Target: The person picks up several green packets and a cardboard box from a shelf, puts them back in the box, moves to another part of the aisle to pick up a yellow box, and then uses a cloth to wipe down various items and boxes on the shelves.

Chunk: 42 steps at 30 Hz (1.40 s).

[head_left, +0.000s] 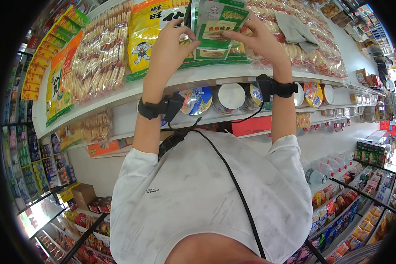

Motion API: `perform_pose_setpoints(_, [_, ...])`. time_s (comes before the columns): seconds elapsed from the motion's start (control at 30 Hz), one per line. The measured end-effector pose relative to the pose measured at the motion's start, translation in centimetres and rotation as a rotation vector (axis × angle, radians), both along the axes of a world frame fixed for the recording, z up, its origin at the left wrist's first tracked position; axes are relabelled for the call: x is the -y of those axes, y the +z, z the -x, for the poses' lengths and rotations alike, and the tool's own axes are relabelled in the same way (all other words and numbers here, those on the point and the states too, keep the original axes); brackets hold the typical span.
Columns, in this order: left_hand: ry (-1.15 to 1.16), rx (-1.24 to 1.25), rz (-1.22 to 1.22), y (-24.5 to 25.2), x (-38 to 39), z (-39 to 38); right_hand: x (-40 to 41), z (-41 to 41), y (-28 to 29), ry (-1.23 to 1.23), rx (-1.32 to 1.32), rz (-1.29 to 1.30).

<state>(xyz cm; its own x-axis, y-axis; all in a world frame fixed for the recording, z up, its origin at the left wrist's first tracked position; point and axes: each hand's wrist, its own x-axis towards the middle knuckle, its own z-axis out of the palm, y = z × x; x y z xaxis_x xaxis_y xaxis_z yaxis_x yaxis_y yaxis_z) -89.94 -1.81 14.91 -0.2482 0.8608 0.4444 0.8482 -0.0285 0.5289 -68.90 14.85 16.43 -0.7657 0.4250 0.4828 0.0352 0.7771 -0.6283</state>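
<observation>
My right hand [262, 41] grips a green and white snack packet [217, 24] at its right edge, the thumb across its front. More packets of the same kind overlap behind it, and one packet [212, 54] shows below its lower edge. At the left edge of the packets is my left hand [173, 48], thumb and forefinger curled close together near the lower corner. Whether those fingertips pinch a packet cannot be made out. Beneath both hands lies a large yellow bag of rice crackers [142, 46] on a white shelf [191, 76].
Clear bags of wrapped crackers [100, 52] flank the yellow bag. A grey cloth glove [295, 29] rests on the right-hand bags. Round tubs [231, 96] line the shelf below. Black cables [224, 158] run from my wrist straps [155, 107] across my shirt. Stocked racks [346, 211] stand behind me.
</observation>
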Motion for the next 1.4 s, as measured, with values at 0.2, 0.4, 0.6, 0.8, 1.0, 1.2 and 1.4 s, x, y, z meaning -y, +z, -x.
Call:
perform_pose_setpoints(0.2, [0.048,-0.092,-0.033,-0.4,-0.2,-0.6,-0.2,0.4,-1.7,-0.047,0.160,0.287])
perform_pose_setpoints(0.4, [-0.063,0.150,0.009,-0.6,-0.4,0.7,-0.6,0.4,-2.8,0.084,-0.016,0.191])
perform_pose_setpoints(0.6, [-0.113,0.078,-0.046,-1.0,0.1,0.5,1.1,0.3,-1.4,0.134,0.024,0.481])
perform_pose_setpoints(0.8, [-0.089,-0.037,0.078,0.3,0.6,-0.6,1.4,0.1,-0.9,0.158,-0.032,0.517])
perform_pose_setpoints(1.0, [0.010,-0.040,0.019,-3.0,-0.4,-1.7,0.9,0.5,-1.2,0.070,0.038,0.161])
perform_pose_setpoints(1.2, [-0.086,0.326,-0.225,-0.5,1.0,-0.7,1.1,-0.2,-1.4,0.107,0.006,0.242])
perform_pose_setpoints(1.4, [-0.066,0.174,-0.248,-0.5,1.2,-0.2,2.2,0.2,0.1,0.080,0.060,0.224])
